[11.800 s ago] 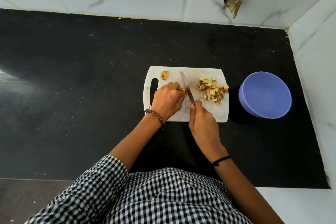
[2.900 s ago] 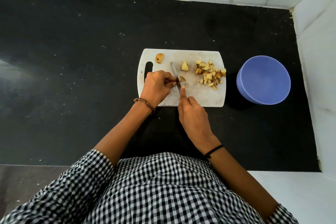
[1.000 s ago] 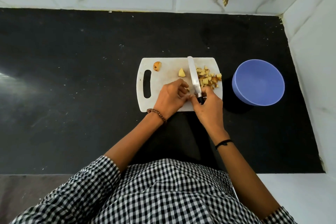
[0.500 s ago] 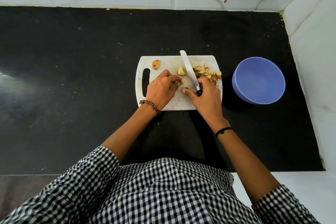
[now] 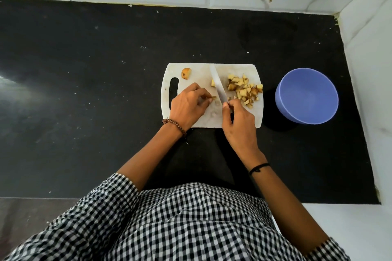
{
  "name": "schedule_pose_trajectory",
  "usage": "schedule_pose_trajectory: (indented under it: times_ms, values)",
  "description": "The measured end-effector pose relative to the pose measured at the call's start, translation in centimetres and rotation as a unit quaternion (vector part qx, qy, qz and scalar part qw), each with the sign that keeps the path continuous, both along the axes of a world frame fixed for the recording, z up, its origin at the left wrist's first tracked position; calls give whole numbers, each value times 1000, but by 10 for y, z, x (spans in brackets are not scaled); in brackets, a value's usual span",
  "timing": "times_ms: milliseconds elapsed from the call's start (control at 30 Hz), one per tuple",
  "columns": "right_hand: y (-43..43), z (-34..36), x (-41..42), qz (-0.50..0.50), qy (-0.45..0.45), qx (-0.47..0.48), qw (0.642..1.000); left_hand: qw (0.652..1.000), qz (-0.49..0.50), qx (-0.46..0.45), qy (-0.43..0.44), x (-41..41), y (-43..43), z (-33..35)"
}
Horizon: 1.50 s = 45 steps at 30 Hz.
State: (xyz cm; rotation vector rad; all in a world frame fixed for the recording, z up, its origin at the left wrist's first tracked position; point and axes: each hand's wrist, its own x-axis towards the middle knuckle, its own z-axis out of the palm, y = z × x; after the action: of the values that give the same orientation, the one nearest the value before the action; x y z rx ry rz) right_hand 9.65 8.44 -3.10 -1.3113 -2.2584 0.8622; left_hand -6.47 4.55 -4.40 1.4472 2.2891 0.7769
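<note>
The left hand (image 5: 188, 106) pinches a small piece (image 5: 213, 97) at the middle of the cutting board (image 5: 257, 117). The right hand (image 5: 238, 123), fingers curled, grips the knife (image 5: 218, 85) there.

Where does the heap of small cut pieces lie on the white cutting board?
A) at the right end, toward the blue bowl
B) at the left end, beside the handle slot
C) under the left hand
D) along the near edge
A: the heap of cut pieces lies at the right end of the cutting board, to the right of the knife blade, on the side of the blue bowl.
</note>
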Motion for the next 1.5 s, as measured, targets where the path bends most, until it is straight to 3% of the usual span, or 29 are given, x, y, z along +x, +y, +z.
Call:
schedule_pose_trajectory:
  times_ms: [467, 933, 1367, 1500]
  values:
    - [-23, 0, -8, 46, -167, 78, 982, 1000, 12, 14, 0, 4, 0, -2]
    - [-26, 16, 30, 83, -208, 35, 974, 999, 19, 38, 3, 12, 0, -7]
    - [-34, 27, 44, 80, -234, 28, 969, 999, 31, -3, 29, 12, 3, -5]
    - [-36, 29, 40, 51, -200, 20, 978, 999, 23, -10, 24, 11, 3, -2]
